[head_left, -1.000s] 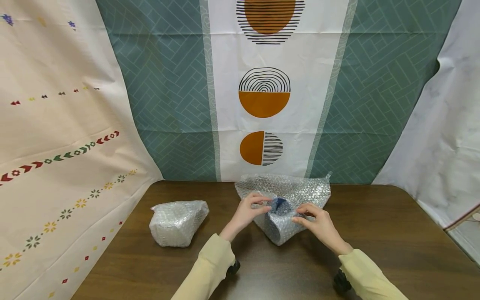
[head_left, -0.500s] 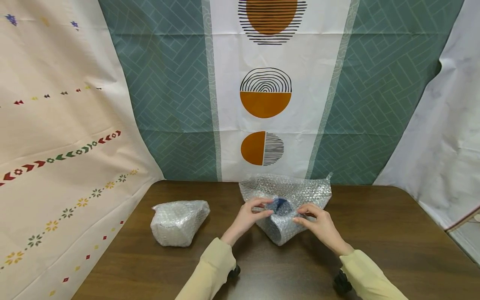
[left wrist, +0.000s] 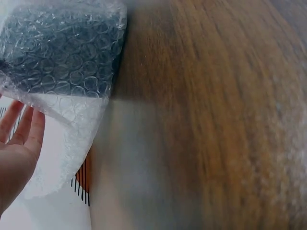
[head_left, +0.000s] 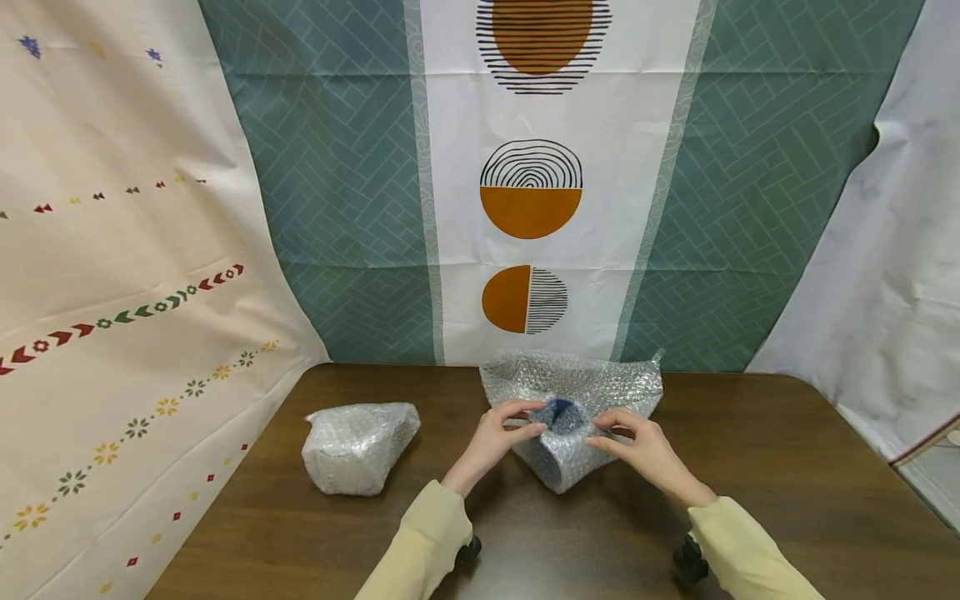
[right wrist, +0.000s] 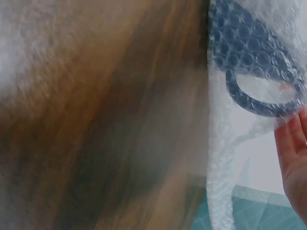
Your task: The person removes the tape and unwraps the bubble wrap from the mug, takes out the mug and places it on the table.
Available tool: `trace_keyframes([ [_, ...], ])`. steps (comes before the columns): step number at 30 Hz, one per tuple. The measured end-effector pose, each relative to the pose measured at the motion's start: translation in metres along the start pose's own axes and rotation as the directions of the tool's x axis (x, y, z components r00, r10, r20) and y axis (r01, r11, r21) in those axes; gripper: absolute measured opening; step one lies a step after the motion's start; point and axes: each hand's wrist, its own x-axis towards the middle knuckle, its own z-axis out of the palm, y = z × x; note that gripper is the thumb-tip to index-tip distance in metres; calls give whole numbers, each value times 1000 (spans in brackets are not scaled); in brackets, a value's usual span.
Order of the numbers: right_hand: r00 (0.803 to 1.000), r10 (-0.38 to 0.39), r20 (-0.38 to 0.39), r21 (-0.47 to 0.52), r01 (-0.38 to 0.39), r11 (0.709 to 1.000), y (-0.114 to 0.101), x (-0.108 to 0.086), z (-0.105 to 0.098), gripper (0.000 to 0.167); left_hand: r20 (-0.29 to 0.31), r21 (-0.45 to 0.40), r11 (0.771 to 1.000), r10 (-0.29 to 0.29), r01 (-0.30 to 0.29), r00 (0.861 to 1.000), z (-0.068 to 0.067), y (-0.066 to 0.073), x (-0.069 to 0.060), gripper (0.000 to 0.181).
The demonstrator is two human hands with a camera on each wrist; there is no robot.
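A dark blue mug (head_left: 561, 414) stands in bubble wrap (head_left: 592, 379) near the table's back edge, partly rolled in it. Through the film its looped handle (right wrist: 256, 106) shows in the right wrist view. My left hand (head_left: 489, 440) pinches the wrap at the mug's left side, thumb below the fingers. On the opposite side my right hand (head_left: 647, 450) pinches the wrap near the mug's rim and handle. The wrap's far part spreads flat behind the mug, and a rolled fold lies toward me. In the left wrist view, fingers (left wrist: 34, 129) sit behind the film.
Farther left on the brown wooden table (head_left: 360, 550) lies another bubble-wrapped bundle (head_left: 356, 450), its contents hard to make out. A green and white patterned cloth (head_left: 345, 208) hangs right behind the table. A cream cloth (head_left: 112, 275) hangs on the left.
My left hand has shifted very slightly right, keeping its place at the wrap. The mug, the wrap and my right hand stay almost still.
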Motion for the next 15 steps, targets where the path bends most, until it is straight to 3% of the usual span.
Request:
trace_keyframes([
  [4, 999, 36, 19, -16, -36, 999, -8, 1, -3, 15, 3, -2, 1000, -4, 4, 1000, 0, 1, -1, 34],
  [7, 1000, 22, -2, -44, -23, 999, -7, 2, -3, 13, 2, 1, 1000, -3, 3, 1000, 0, 2, -1, 34],
  [15, 999, 30, -40, -62, -32, 998, 20, 13, 0, 21, -13, 3, 1000, 0, 0, 1000, 0, 3, 0, 33],
])
